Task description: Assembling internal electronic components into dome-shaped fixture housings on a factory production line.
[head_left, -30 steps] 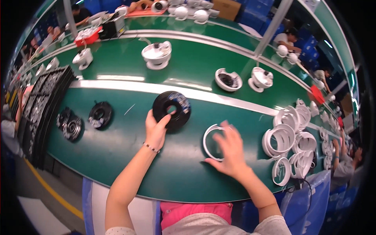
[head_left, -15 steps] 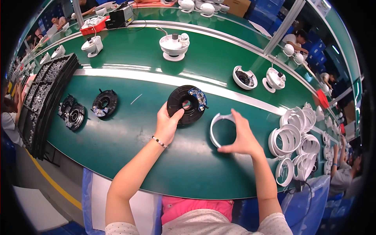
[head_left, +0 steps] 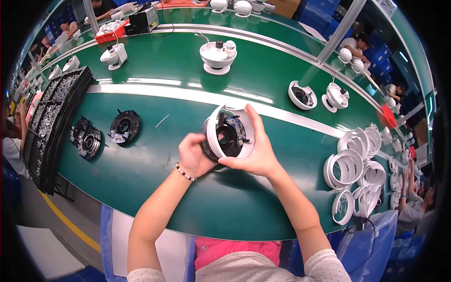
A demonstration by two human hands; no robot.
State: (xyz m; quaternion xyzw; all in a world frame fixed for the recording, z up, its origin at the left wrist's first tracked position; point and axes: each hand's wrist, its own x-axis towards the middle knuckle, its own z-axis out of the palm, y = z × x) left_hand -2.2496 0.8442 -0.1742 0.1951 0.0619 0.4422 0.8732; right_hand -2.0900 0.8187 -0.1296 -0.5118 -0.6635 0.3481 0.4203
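My left hand (head_left: 196, 155) grips a round black plastic disc (head_left: 230, 141) with a central hole and a blue circuit board along its upper right edge. Around the near face of that disc, a white plastic ring (head_left: 247, 143) is held by my right hand (head_left: 258, 152), thumb below and fingers above. The ring overlaps the disc; whether the two are seated together I cannot tell. Both parts are above the green bench, roughly at its middle. On the left lie more black discs with boards, one alone (head_left: 125, 127) and others leaning together (head_left: 89, 141).
Stacked white rings (head_left: 345, 169) crowd the bench's right side. A black tray of small parts (head_left: 51, 117) borders the left. Beyond a pale strip, the green line carries white half-globe units (head_left: 218, 58) and a white ring with a black disc inside (head_left: 302, 96). Co-workers sit farther off.
My right hand has brought the white ring leftward over the black disc. The half-globe units on the far line have shifted to the right.
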